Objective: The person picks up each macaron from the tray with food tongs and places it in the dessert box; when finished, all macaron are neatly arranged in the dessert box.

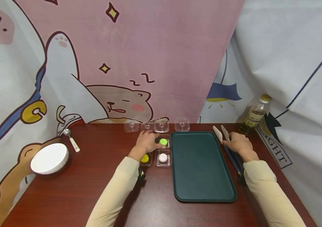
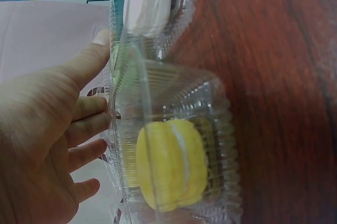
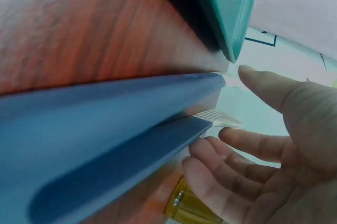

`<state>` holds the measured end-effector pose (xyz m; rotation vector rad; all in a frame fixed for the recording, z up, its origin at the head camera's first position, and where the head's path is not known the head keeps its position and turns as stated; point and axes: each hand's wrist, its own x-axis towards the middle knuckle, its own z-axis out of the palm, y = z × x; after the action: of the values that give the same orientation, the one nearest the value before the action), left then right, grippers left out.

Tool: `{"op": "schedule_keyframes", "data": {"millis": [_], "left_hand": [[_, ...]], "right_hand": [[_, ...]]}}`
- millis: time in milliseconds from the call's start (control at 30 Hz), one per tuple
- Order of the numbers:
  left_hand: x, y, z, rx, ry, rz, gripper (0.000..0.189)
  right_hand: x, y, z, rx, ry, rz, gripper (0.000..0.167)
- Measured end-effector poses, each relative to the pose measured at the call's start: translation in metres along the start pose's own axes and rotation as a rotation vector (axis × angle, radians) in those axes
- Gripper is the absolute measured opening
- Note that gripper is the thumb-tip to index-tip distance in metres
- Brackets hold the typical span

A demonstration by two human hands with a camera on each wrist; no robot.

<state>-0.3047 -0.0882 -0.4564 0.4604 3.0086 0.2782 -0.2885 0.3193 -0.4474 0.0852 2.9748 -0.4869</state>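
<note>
My left hand (image 1: pixel 146 142) hovers over a group of small clear plastic boxes, its thumb by the one with the green macaron (image 1: pixel 163 142). Nearer to me are boxes with a white macaron (image 1: pixel 163 158) and a yellow macaron (image 2: pixel 172 163). In the left wrist view the fingers are spread at the boxes' far side; whether they touch the plastic I cannot tell. My right hand (image 1: pixel 239 145) is at the tongs (image 3: pixel 121 108), which have blue handles and pale tips. Its thumb and fingers stand apart on either side of the tongs, not closed round them.
A dark green tray (image 1: pixel 203 167) lies between the hands. Several clear lids (image 1: pixel 161 126) line the table's back edge. An oil bottle (image 1: pixel 254 116) stands behind the right hand. At left are a white bowl (image 1: pixel 49 158) and a scoop (image 1: pixel 71 140) with a white handle.
</note>
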Motion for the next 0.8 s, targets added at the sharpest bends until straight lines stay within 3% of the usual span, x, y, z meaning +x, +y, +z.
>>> {"op": "schedule_keyframes", "data": {"millis": [267, 467, 633, 800], "left_hand": [[0.001, -0.001, 0.0, -0.003, -0.002, -0.004, 0.076], [0.001, -0.001, 0.001, -0.014, 0.002, -0.003, 0.076], [0.0, -0.001, 0.001, -0.02, 0.005, 0.006, 0.075], [0.0, 0.0, 0.001, -0.002, 0.005, -0.006, 0.075]], "right_hand": [[0.007, -0.015, -0.004, 0.017, 0.1, 0.029, 0.059], [0.015, -0.034, -0.002, 0.085, 0.165, -0.03, 0.058], [0.024, -0.044, 0.005, 0.241, 0.134, -0.037, 0.051], [0.036, -0.052, 0.012, 0.435, 0.046, -0.006, 0.044]]}}
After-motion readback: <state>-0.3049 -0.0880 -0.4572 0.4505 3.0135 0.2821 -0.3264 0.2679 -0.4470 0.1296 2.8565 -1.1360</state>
